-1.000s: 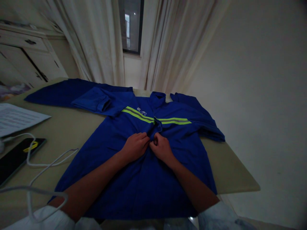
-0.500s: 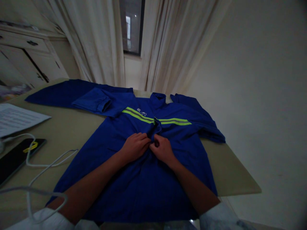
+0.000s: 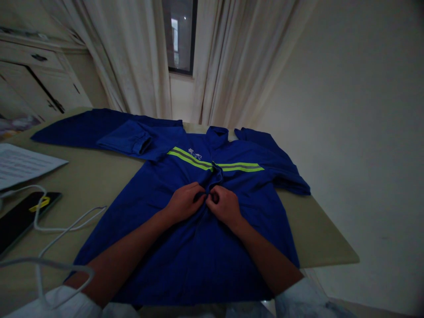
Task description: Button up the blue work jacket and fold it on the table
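Note:
A blue work jacket (image 3: 149, 194) with two lime-green reflective stripes lies spread face up on the table, its collar at the far side. My left hand (image 3: 183, 203) and my right hand (image 3: 223, 205) meet at the middle of its front. Both hands pinch the cloth at the front opening (image 3: 208, 196), just below the stripes. Their fingers hide any fastening there. A folded sleeve (image 3: 127, 139) lies across the upper left of the jacket.
A beige table (image 3: 318, 234) carries the jacket. To the left lie a printed paper sheet (image 3: 26, 165), a black tablet or phone (image 3: 23, 216) and a white cable (image 3: 56, 229). A white cabinet (image 3: 43, 75) and curtains (image 3: 241, 57) stand beyond the table.
The whole scene sits slightly further left in the picture. My fingers have shifted a little on the jacket's front opening, and the jacket lies as before.

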The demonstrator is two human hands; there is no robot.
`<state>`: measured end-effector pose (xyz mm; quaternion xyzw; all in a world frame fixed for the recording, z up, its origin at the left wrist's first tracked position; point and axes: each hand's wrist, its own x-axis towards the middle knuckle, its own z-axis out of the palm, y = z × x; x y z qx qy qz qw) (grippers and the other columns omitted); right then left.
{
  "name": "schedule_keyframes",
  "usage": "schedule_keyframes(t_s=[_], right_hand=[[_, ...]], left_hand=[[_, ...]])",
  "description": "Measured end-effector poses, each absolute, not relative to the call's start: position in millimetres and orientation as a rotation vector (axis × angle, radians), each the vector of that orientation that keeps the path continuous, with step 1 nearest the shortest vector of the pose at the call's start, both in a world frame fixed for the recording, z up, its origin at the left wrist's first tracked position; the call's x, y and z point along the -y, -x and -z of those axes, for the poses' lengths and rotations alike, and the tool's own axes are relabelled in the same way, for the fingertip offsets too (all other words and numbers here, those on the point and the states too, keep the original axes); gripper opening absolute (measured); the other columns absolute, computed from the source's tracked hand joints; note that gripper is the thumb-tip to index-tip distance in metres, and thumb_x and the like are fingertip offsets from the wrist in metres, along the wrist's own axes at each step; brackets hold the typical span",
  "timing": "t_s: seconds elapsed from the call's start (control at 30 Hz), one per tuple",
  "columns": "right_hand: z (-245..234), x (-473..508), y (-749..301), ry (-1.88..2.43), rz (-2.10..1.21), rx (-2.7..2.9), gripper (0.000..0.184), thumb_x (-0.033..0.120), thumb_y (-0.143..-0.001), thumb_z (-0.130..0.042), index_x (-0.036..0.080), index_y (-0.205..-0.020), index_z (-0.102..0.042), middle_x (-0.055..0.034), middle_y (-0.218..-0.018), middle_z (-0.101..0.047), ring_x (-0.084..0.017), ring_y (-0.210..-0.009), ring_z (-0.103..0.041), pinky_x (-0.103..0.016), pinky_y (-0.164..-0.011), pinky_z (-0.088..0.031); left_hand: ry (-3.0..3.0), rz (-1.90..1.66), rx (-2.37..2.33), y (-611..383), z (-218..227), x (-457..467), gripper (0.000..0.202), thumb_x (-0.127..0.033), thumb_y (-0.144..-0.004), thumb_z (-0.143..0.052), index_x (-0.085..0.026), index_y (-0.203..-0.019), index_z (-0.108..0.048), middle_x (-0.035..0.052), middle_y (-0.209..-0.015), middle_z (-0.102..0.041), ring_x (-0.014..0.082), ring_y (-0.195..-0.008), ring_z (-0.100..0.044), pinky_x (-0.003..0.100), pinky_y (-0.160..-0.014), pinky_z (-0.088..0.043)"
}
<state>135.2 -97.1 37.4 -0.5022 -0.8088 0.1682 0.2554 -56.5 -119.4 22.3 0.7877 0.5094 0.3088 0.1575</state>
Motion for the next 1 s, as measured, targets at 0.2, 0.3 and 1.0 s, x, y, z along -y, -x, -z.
schedule_keyframes(t_s=[0.2,0.3,1.0], right_hand=[[-32.9,93.2,-132.4,1.397,-0.461,2.227,0.015,0.017,-0.078,-0.061,0.022,-0.07,-0.049,0.0026,-0.069,-0.056,-0.014,-0.065,-0.05,-0.028,-0.061,-0.026],[-34.2,89.1,-132.5,1.378,-0.57,2.222,0.021,0.017,-0.075,-0.06,0.022,-0.065,-0.042,0.0041,-0.065,-0.051,-0.013,-0.062,-0.046,-0.028,-0.06,-0.026],[-33.7,89.9,-133.9,1.364,-0.588,2.236,0.019,0.021,-0.081,-0.061,0.023,-0.068,-0.047,0.0027,-0.07,-0.056,-0.014,-0.064,-0.048,-0.027,-0.061,-0.028]], left_hand=[[-2.384,-0.799,-1.445,54.9,-19.5,121.1,0.01,-0.02,-0.098,-0.06,-0.021,-0.101,-0.07,0.0036,-0.095,-0.069,0.0208,-0.091,-0.069,0.032,-0.081,-0.051],[-2.482,-0.764,-1.436,56.5,-18.9,121.6,0.013,-0.021,-0.1,-0.058,-0.022,-0.103,-0.07,0.0044,-0.096,-0.069,0.022,-0.092,-0.068,0.034,-0.082,-0.05],[-2.554,-0.81,-1.393,57.5,-20.7,119.2,0.021,-0.024,-0.104,-0.05,-0.019,-0.104,-0.07,0.0073,-0.095,-0.069,0.0227,-0.091,-0.063,0.037,-0.085,-0.05]])
